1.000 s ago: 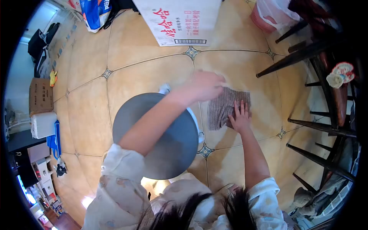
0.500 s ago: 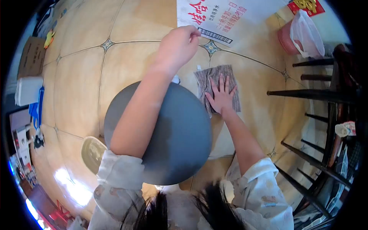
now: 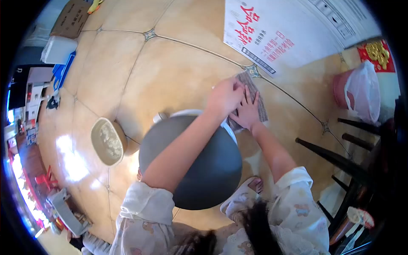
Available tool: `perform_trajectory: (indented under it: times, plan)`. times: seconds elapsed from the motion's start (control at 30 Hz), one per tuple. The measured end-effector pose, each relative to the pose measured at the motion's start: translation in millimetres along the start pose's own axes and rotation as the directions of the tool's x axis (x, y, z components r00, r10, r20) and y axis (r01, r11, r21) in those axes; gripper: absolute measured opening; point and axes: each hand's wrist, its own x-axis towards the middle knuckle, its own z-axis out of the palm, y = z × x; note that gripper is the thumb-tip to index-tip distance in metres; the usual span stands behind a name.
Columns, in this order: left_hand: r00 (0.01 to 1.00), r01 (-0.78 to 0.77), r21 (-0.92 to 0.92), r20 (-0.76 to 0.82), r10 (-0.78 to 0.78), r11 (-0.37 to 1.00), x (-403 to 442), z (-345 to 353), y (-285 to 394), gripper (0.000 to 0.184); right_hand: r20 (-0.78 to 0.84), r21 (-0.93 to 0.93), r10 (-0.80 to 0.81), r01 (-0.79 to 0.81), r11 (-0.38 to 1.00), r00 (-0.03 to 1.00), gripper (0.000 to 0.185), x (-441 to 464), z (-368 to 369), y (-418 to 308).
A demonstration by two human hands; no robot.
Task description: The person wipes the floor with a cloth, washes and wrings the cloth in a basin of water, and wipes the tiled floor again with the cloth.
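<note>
A brown-grey striped cloth (image 3: 262, 111) lies on the tiled floor beyond the round dark grey stool top (image 3: 191, 170). My right hand (image 3: 247, 111) rests flat on it with the fingers spread. Against the cloth's left side is my left hand (image 3: 225, 97), its fingers curled in and close to the right fingertips; whatever lies between them is hidden. My left forearm crosses above the stool top. Part of the cloth is covered by both hands.
Left of the stool, a beige basin (image 3: 109, 142) stands on the floor. A white printed carton (image 3: 276, 34) is ahead, with a pink lined bin (image 3: 356, 91) to its right. Dark chair legs (image 3: 331, 157) fill the right side. My slippered foot (image 3: 242, 195) is below.
My left hand rose away from the cloth, then came back down to its left side. My right hand stays spread on the cloth. The view has shifted, bringing the whole basin into sight.
</note>
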Motion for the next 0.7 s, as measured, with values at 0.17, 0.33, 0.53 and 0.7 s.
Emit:
perform_trajectory:
  times: [0.17,0.33,0.53,0.7]
  plan:
    - [0.979,0.123,-0.291,-0.119,-0.164,0.949,-70.2,27.7,-50.3,0.019,-0.068,0.11,-0.238,0.244,0.964,0.969,0.073,-19.0,0.1,33.3]
    - [0.956,0.154,-0.149,-0.227,-0.185,0.977,-176.8,43.3,-55.5,0.018,0.31,-0.032,-0.09,0.105,0.994,0.947,0.075,-43.8,-59.9,19.5]
    - [0.967,0.036,-0.133,-0.245,-0.069,0.99,-270.4,72.2,-92.4,0.019,0.223,-0.088,-0.149,0.172,0.981,0.963,0.067,-50.7,-122.8,14.8]
    - [0.971,0.057,-0.199,-0.217,-0.101,0.978,-242.7,50.7,-62.8,0.019,0.002,-0.081,-0.172,0.172,0.982,0.985,0.059,-22.3,-171.5,22.3]
